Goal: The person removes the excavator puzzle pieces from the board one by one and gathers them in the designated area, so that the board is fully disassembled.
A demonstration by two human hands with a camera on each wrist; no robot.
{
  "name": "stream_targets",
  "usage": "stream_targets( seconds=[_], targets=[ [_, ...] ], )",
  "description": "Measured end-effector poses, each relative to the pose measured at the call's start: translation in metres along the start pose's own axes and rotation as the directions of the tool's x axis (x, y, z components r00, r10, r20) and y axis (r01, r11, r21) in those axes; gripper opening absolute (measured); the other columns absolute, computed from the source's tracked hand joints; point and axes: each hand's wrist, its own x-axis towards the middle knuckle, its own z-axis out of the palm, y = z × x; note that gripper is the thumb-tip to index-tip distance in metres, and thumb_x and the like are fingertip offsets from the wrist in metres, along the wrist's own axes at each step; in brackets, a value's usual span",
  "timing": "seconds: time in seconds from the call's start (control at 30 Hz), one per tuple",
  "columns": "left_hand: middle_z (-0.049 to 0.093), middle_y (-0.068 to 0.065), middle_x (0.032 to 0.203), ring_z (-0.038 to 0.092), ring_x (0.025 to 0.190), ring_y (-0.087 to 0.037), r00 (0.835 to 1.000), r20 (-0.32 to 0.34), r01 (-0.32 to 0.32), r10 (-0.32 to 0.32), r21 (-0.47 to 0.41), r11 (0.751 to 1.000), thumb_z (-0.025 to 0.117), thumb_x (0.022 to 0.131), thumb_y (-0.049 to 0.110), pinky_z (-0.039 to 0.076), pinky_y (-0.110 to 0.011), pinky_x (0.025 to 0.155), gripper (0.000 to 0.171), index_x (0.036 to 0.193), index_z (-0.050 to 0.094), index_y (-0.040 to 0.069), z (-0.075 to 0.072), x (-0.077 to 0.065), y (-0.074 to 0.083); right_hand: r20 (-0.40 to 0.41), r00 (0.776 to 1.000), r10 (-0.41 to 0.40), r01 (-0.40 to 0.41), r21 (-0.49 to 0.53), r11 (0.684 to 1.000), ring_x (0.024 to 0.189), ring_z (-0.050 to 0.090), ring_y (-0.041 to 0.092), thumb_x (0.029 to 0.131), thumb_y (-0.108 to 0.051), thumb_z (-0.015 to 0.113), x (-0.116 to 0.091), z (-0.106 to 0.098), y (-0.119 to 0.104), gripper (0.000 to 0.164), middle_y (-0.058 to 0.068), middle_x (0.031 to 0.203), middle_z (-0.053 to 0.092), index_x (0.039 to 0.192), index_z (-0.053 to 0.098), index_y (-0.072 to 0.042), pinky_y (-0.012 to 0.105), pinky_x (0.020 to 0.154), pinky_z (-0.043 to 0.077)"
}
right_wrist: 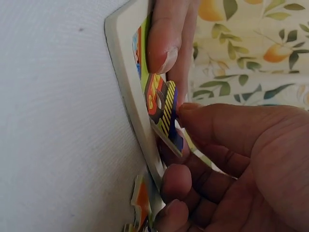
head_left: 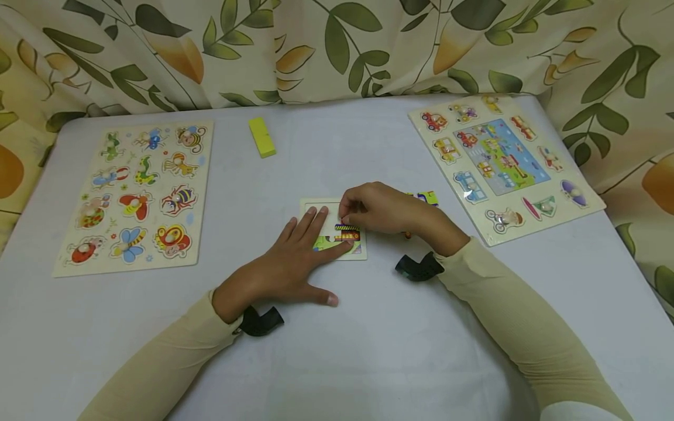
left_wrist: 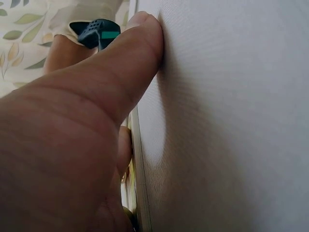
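Observation:
A small jigsaw puzzle frame [head_left: 344, 258] lies at the middle of the table, with colourful pieces in its lower part. My left hand [head_left: 289, 266] rests across its left side, fingers straight and spread, the thumb off the frame on the cloth. My right hand [head_left: 381, 207] pinches a jigsaw piece [right_wrist: 169, 113] with black-and-yellow stripes between thumb and fingers. In the right wrist view this piece sits tilted over the frame, beside the left fingertip. Loose jigsaw pieces [head_left: 427, 197] lie just past my right hand, partly hidden by it.
An insect puzzle board [head_left: 110, 199] lies at the left, and a vehicle puzzle board [head_left: 505, 225] at the right. Toward the back is a yellow block [head_left: 261, 137]. A white cloth [head_left: 337, 362] covers the table; a leaf-patterned curtain [head_left: 295, 35] hangs behind it.

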Motion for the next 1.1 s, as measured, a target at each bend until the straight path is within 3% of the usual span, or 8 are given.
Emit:
stream_targets(
  seconds=[0.6,0.87,1.1],
  targets=[
    [-0.023,-0.013,0.158,-0.027,0.142,-0.027,1.0,-0.002,0.001,-0.001,0.001,1.0,0.059,0.08,0.074,-0.003,-0.054,0.113,0.092,0.155,0.02,0.038,-0.0011,-0.0008,-0.0001,0.004,0.999,-0.033,0.032,0.057,0.998,0.076,0.055,0.015,0.093,-0.004,0.062,-0.0011,-0.0002,0.0009,0.005,-0.001,0.083,0.063,0.095,0.066,-0.007,0.032,0.072,0.045],
    [-0.023,-0.013,0.158,-0.026,0.142,-0.027,1.0,-0.004,-0.002,0.002,-0.005,1.0,0.059,0.08,0.073,-0.003,-0.054,0.113,0.092,0.155,0.02,0.037,-0.0011,-0.0012,0.0001,0.026,0.999,-0.021,0.02,0.024,0.999,0.082,0.056,0.015,0.094,-0.005,0.06,-0.0023,-0.0012,0.0014,0.012,-0.003,0.089,0.067,0.099,0.071,-0.008,0.033,0.077,0.045],
    [-0.023,-0.013,0.158,-0.026,0.142,-0.026,1.0,-0.003,-0.001,0.001,-0.011,1.0,0.059,0.08,0.073,-0.004,-0.053,0.113,0.092,0.155,0.019,0.037,-0.0009,-0.0011,0.0001,0.028,0.999,-0.023,0.02,0.092,0.996,0.085,0.056,0.015,0.095,-0.004,0.06,-0.0027,-0.0013,0.0057,0.013,-0.003,0.092,0.068,0.098,0.072,-0.008,0.033,0.082,0.044]
  ],
)
